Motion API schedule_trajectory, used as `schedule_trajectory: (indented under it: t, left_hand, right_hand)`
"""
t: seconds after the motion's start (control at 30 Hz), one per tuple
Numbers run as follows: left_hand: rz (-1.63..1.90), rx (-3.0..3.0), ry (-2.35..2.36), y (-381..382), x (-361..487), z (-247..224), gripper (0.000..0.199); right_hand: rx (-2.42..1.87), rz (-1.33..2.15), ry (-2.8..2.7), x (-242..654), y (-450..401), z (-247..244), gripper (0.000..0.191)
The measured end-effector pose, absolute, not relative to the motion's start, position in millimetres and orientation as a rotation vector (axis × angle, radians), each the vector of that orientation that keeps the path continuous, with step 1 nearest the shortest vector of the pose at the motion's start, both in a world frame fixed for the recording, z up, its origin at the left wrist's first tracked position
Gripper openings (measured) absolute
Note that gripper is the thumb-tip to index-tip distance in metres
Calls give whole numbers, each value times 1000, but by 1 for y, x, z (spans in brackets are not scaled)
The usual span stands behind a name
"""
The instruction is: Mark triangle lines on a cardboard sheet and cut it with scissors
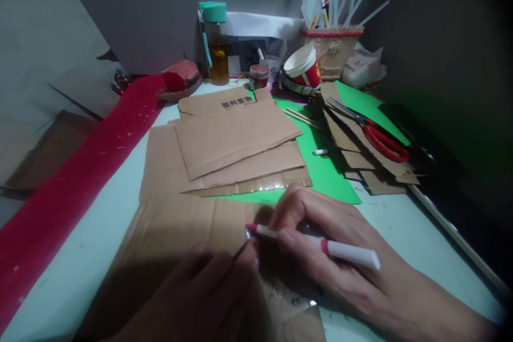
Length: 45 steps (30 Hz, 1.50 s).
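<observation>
My right hand (332,251) is closed around a white pen (348,254) with a pinkish-red tip and band. The tip points left, close to the fingers of my left hand (208,283). That left hand lies in shadow over a large brown cardboard sheet (176,224), its fingers bent and pressed together. A thin dark edge shows at its fingertips, but what it belongs to is too dark to make out. Clear tape (292,299) shines on the cardboard below the right hand.
Cut cardboard pieces (236,133) are stacked ahead on a green sheet (316,176). Red-handled scissors (385,141) rest on cardboard strips (352,160) at right. A bottle (218,53), a paper cup (306,69) and a basket of white sticks (332,48) stand behind.
</observation>
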<state>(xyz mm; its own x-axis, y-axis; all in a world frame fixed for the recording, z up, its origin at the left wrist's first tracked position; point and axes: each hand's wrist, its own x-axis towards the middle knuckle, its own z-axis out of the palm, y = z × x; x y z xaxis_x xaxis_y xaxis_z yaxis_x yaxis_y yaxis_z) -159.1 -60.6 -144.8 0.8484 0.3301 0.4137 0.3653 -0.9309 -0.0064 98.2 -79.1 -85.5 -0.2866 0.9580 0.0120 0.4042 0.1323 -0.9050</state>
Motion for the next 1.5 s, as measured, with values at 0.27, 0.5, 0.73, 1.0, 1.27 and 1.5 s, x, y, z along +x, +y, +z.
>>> schedule_trajectory:
  t: [0.27,0.5,0.73,1.0,1.27,1.5]
  left_hand:
    - [-418,-2960,-664,-61,-149,-139,38]
    - [-437,-2981,-722,-66,-157,-150,45]
    - [-517,-2961,-529,-68,-171,-160,47]
    - [-356,-2944,-379,-62,-174,-149,57]
    - [-363,-2989,-458,-63,-172,-154,58]
    - [-447,-3000,-553,-61,-170,-158,59]
  right_hand:
    - [-1465,951,-1840,101,-90,-77,34]
    - [-1549,793,-1797,114,-117,-82,33]
    - [-1493,910,-1845,134,-141,-79,23]
    - [-1422,838,-1851,136,-140,-80,24]
    - [-1410,828,-1790,143,-152,-85,21]
    - [-1439,826,-1723,140,-154,-88,22]
